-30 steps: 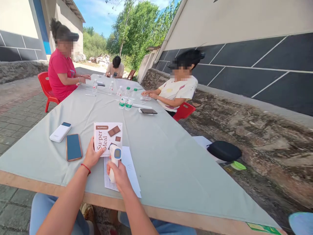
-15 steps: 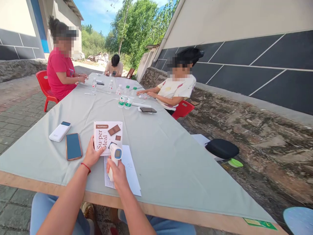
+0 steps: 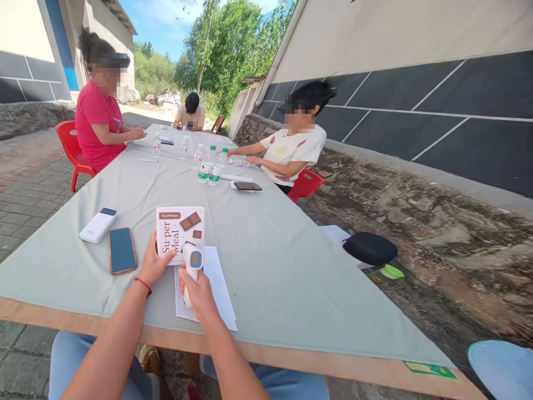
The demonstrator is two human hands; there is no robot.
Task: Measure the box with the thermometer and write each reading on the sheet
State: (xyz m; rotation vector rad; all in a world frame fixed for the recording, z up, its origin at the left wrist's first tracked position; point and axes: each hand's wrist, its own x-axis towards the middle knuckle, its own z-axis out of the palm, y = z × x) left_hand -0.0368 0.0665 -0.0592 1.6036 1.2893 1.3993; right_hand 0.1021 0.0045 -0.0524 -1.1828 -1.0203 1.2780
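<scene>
My left hand [image 3: 155,259] grips the lower left side of a white and brown food box [image 3: 191,229] printed "Su-per Meal", its thumb across the front. The box is upright, facing me. In my right hand [image 3: 199,291] is a white infrared thermometer [image 3: 194,266], fingers wrapped round its handle. Its small screen faces me and its head overlaps the box's lower right corner. White papers [image 3: 220,289] lie on the table beneath my right hand, partly hidden by it.
Left of the box lie a smartphone [image 3: 122,251] and a white power bank [image 3: 98,225]. Farther along the cloth-covered table [image 3: 283,278] stand several water bottles [image 3: 215,166], near a dark phone [image 3: 247,186]. Two people sit along the sides and another at the far end. A black case [image 3: 370,248] is at right.
The whole view has shifted slightly, so everything appears a little farther left. Both hands keep the same grip on the box and thermometer.
</scene>
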